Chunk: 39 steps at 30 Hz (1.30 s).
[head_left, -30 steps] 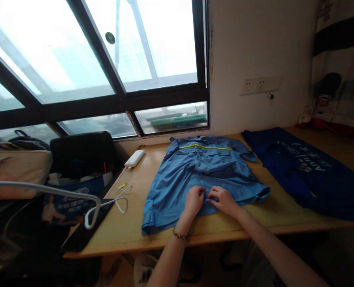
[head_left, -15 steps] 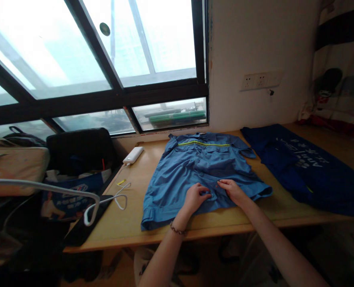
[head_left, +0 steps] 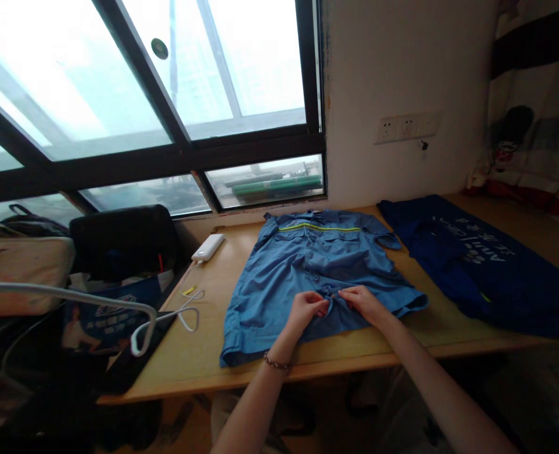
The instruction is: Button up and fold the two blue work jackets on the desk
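Observation:
A blue work shirt (head_left: 270, 296) with a yellow stripe across its chest lies spread on the wooden table (head_left: 184, 353), its hem toward me. Near the lower front, my left hand (head_left: 308, 308) pinches one edge of the shirt's front opening. Just to its right, my right hand (head_left: 362, 301) has thumb and fingers closed on the facing edge. The cloth between the fingertips is slightly raised; buttons there are too small to make out.
A dark blue garment with white print (head_left: 487, 265) lies on the table to the right. At the left are a white power bank (head_left: 208, 248), a white cable (head_left: 184, 313) and a black chair (head_left: 125, 239) holding a bag. A window and wall stand behind.
My left fingers have closed further on the shirt's edge and lifted it a little. The right hand has shifted slightly left, and the view has turned slightly.

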Motion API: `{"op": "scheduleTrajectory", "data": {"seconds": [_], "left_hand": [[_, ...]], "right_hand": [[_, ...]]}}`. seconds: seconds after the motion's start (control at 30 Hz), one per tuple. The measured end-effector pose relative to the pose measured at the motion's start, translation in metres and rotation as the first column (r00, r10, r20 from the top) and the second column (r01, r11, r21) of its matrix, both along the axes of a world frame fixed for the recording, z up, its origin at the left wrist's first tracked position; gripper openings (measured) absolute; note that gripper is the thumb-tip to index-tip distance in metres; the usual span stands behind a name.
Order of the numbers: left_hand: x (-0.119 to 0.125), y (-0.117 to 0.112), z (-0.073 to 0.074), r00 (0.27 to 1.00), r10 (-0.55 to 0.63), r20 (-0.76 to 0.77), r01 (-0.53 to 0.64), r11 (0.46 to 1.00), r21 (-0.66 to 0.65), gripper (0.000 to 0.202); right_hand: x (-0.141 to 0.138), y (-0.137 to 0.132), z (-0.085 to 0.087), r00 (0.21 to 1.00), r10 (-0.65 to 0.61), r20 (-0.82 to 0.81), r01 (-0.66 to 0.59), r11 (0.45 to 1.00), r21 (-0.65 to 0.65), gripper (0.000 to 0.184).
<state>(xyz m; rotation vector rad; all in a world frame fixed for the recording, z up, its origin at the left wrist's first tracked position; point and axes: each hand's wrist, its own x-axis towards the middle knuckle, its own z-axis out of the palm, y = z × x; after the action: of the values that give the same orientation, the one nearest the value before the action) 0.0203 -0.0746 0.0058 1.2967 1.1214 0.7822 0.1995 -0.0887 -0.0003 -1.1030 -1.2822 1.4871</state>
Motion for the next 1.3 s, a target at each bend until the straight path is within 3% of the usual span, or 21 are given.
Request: {"op": "scheduleTrajectory", "data": {"seconds": [0.1, 0.2, 0.37, 0.57, 0.73, 0.93, 1.07, 1.2, 1.3], "left_hand": [[0.000, 0.000, 0.002, 0.993, 0.049, 0.108, -0.035, 0.992, -0.122, 0.028], [0.002, -0.001, 0.002, 0.991, 0.070, 0.111, -0.055, 0.989, -0.137, 0.030], [0.001, -0.002, 0.003, 0.993, 0.052, 0.108, -0.035, 0.987, -0.158, 0.030], [-0.003, -0.002, 0.003, 0.976, 0.059, 0.212, -0.013, 0.978, -0.209, 0.031], [-0.004, -0.002, 0.002, 0.967, 0.070, 0.243, -0.017, 0.977, -0.213, 0.029], [-0.004, -0.003, 0.002, 0.972, 0.068, 0.224, -0.019, 0.976, -0.217, 0.027], [-0.003, -0.004, 0.005, 0.975, 0.056, 0.215, -0.009, 0.977, -0.215, 0.028], [-0.002, -0.005, 0.007, 0.977, 0.024, 0.213, 0.026, 0.973, -0.228, 0.031], [0.000, -0.005, 0.007, 0.982, 0.040, 0.185, 0.000, 0.977, -0.212, 0.032]], "right_hand": [[-0.001, -0.002, 0.005, 0.997, -0.060, 0.046, 0.055, 0.993, 0.102, 0.036], [-0.001, -0.004, 0.009, 0.993, -0.109, 0.039, 0.102, 0.984, 0.146, 0.038], [-0.005, -0.005, 0.007, 0.980, 0.009, 0.200, -0.050, 0.978, 0.202, 0.041], [-0.008, -0.004, 0.004, 0.977, -0.035, 0.212, 0.000, 0.986, 0.165, 0.040], [-0.006, -0.003, 0.004, 0.979, -0.003, 0.202, -0.029, 0.987, 0.155, 0.038], [-0.007, -0.006, 0.009, 0.996, 0.042, 0.072, -0.047, 0.997, 0.067, 0.034], [-0.011, -0.005, 0.003, 0.999, 0.033, 0.016, -0.033, 0.999, 0.002, 0.037], [-0.016, -0.004, -0.007, 0.981, -0.060, 0.183, 0.034, 0.989, 0.141, 0.027], [-0.022, -0.008, -0.009, 0.903, -0.216, 0.372, 0.074, 0.929, 0.361, 0.019]]}}
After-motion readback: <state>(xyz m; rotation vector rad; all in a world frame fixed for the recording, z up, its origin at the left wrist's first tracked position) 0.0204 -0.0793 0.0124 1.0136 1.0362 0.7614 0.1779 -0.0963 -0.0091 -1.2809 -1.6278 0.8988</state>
